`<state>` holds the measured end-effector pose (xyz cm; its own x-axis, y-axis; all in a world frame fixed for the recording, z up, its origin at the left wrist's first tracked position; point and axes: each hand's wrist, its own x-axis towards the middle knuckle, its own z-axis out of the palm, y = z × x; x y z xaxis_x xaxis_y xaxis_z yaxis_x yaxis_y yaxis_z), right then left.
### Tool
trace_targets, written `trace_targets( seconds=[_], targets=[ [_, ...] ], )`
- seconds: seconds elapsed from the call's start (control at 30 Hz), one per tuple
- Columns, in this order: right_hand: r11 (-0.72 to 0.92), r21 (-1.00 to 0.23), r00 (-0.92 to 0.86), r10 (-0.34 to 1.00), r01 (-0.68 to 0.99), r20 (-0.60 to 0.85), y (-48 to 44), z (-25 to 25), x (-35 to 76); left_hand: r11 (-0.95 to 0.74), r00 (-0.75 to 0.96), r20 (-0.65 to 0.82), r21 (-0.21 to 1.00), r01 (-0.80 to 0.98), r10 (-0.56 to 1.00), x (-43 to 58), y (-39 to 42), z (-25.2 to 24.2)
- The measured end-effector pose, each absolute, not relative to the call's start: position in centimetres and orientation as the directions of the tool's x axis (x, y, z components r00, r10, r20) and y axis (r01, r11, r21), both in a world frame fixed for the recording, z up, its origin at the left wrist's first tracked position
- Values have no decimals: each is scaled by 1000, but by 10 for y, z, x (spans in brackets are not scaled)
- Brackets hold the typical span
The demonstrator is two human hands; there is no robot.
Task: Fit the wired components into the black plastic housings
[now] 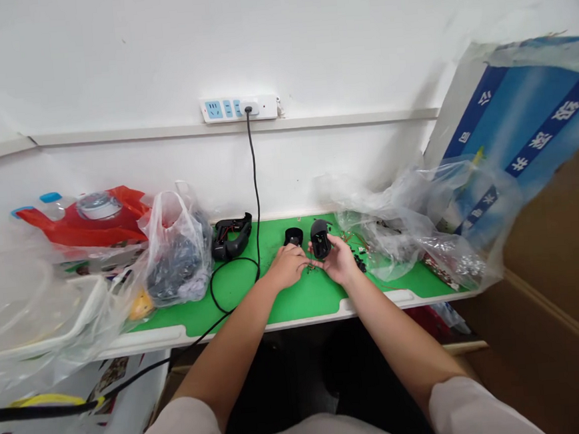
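At far left a red bag (82, 226) sits beside a clear bag (177, 252) of dark parts. On the green tabletop (301, 303) lies a black frame (231, 238), with a cable (255, 179) dropping from a power strip (238, 108) and looping in front of it. The left hand (287, 267) is nearest a black cup (294, 237), which stands just beyond it. Its fingers (306, 262) stretch toward the right hand (340, 260); whether they pinch anything is too small to tell. The right hand's fingers curl closed around a black housing (320, 238), held upright, long axis near vertical, rounded end up. Small parts (359, 261) and a crumpled plastic bag (386, 236) lie just right.
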<state>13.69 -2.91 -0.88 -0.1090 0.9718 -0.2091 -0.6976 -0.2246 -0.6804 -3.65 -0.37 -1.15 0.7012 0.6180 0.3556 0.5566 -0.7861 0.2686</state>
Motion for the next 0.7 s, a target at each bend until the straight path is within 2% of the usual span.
trace_targets(
  seconds=[0.17,0.27,0.37,0.7],
  targets=[
    [-160,-713,-82,986,-682,-142,-33,-8,132,-758,628,426,322,567,651,-36,-1,-18],
    [-107,-734,-56,994,-670,-94,-37,-5,128,-684,507,464,415,600,726,-28,-1,-22],
    [-106,-720,-80,994,-686,-70,-40,-2,125,-607,379,482,526,595,790,-21,0,-26],
    [-106,-641,-152,988,-761,17,-47,2,125,-456,84,481,741,492,873,-20,5,-33]
  ],
)
